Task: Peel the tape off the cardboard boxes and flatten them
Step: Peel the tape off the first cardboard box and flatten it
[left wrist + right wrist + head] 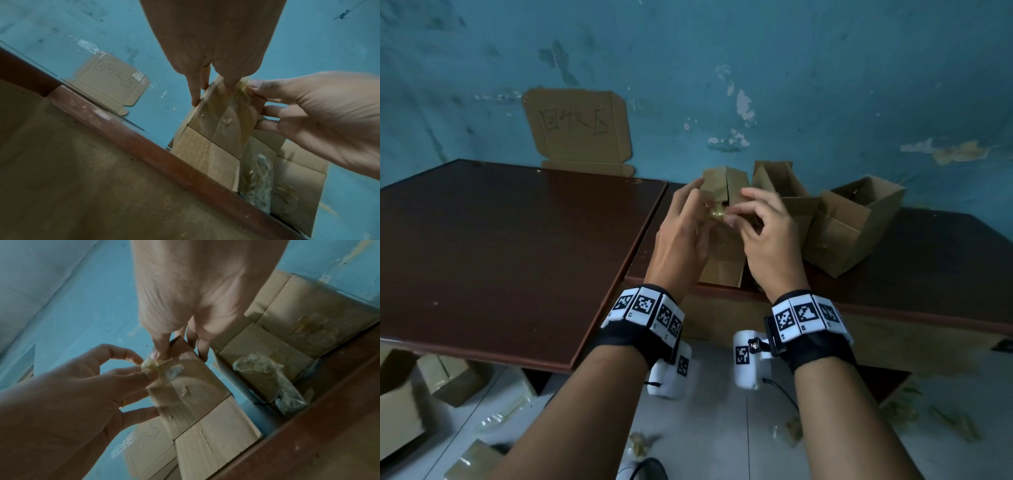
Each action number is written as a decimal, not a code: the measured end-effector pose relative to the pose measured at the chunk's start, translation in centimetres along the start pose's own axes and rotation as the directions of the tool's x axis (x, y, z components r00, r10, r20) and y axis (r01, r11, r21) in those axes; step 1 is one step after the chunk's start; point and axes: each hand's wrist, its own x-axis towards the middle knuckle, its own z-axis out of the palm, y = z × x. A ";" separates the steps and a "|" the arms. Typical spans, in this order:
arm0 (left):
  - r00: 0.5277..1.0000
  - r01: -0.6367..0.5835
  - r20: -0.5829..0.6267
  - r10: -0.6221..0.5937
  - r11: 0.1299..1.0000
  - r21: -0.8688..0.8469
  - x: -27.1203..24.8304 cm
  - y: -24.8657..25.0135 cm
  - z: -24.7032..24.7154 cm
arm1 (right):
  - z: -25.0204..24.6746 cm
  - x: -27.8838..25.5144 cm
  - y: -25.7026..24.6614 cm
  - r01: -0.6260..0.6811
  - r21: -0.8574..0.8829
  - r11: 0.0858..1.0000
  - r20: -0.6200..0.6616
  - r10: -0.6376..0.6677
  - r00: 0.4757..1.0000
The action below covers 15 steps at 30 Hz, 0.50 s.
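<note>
Teal wall point(791, 51): painted plaster with flaking patches, behind everything.
Tables: a dark red-brown table point(500, 246) on the left; a second, darker table point(928, 267) butts against its right edge and carries the boxes.
Wall sign point(578, 126): a flattened piece of cardboard with handwritten characters, taped to the wall above the left table's far edge.
Open boxes: one empty cardboard box point(852, 229) lies tipped on the right table, well right of the hands; another open box point(779, 181) stands behind the right hand.
Held box point(726, 185): a brown cardboard box standing upright at the near edge of the right table, between both hands, its flaps closed and a clear strip running down the near face.
Tape point(164, 369): clear, yellowish, partly lifted at the top of the held box and bunched into a small wad point(717, 215) there.
Left hand point(685, 233): thumb and forefinger pinch the wad of tape; the other fingers are spread and loosely curved beside the box.
Right hand point(763, 222): fingers curled over the box's top edge, thumb tip pressing the tape near the wad.
Floor scraps point(794, 431): crumpled tape pieces on the pale floor, with more cardboard boxes point(400, 411) at lower left.
</note>
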 end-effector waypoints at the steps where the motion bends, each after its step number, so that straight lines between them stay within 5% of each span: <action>1: 1.000 0.004 0.004 -0.004 1.000 0.002 0.0 -0.1 0.0 | 0.0 0.0 0.1 -0.010 0.008 1.000 0.016 0.010 1.000; 15: 0.998 0.056 0.030 -0.057 0.998 0.024 0.2 -1.2 -0.4 | -0.5 -0.7 0.8 -0.045 0.062 0.997 0.199 0.032 0.980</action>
